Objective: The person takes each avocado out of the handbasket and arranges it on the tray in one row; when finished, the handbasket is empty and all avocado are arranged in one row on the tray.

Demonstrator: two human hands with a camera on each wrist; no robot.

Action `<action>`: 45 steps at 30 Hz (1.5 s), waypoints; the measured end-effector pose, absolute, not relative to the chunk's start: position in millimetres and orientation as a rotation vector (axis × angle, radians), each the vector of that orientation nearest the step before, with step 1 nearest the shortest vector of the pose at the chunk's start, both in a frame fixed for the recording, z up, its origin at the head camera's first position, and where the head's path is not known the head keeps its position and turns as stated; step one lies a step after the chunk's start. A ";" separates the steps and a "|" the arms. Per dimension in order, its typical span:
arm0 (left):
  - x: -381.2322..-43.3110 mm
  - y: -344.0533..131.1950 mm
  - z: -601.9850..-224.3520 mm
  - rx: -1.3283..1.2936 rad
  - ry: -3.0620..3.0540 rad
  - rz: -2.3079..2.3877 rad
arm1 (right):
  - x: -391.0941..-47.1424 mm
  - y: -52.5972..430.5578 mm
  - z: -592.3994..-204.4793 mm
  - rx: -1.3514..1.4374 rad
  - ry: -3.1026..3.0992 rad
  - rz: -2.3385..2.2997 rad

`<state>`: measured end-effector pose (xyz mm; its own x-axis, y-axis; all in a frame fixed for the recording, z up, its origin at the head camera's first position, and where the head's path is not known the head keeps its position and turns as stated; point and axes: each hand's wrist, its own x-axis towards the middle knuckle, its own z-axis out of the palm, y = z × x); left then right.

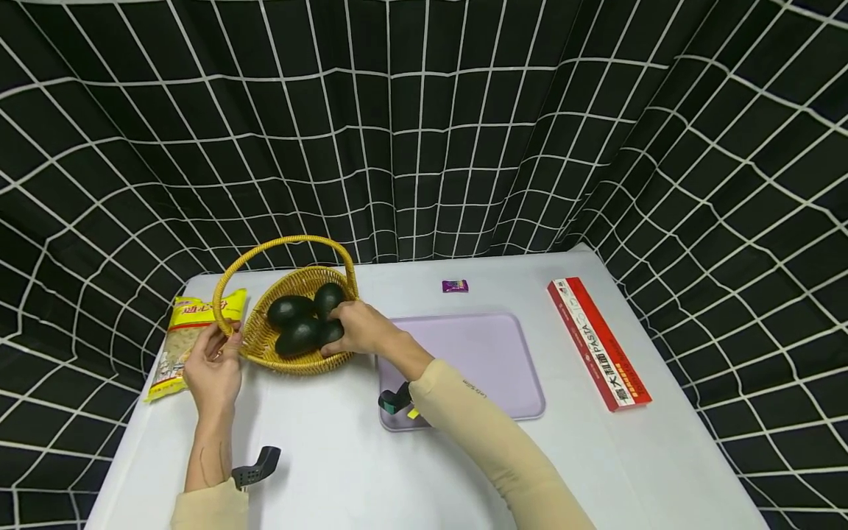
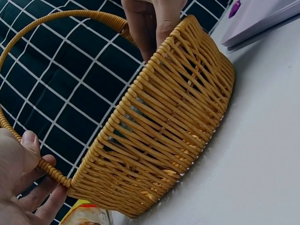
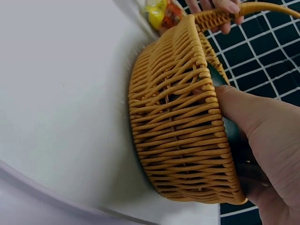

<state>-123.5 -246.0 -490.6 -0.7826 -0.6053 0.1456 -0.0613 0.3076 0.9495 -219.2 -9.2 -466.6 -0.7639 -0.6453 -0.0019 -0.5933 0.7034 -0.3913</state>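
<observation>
Black gridded cloth (image 1: 424,147) backs the white surface (image 1: 318,442). My right grip (image 1: 363,329) pinches one avocado (image 1: 330,333) inside the basket (image 1: 291,367); three more lie leftward or beyond. My left grip (image 1: 215,364), farther from that avocado, pinches the handle (image 1: 305,238) across the basket.

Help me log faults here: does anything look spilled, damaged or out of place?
Nothing stands out: the dark green fruits sit inside the basket, and no spill shows around the yellow bag or the tray.
</observation>
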 end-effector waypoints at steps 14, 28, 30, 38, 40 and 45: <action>-124.9 -245.8 -489.1 0.597 -2.104 -1.486 | -214.8 -2.0 -458.9 -1.068 2.765 -0.769; -124.1 -245.4 -490.7 0.619 -2.110 -1.468 | -206.6 18.6 -444.9 -1.020 2.728 -1.007; -123.0 -245.0 -490.1 0.609 -2.119 -1.459 | -204.7 22.9 -444.4 -0.995 2.725 -1.065; -125.0 -245.4 -491.4 0.607 -2.115 -1.489 | -195.9 46.5 -438.3 -0.932 2.710 -1.243; -126.2 -245.2 -491.3 0.600 -2.110 -1.487 | -193.1 55.3 -437.2 -0.930 2.706 -1.279; -127.3 -245.9 -489.6 0.577 -2.107 -1.463 | -185.9 75.8 -443.1 -0.870 2.704 -1.363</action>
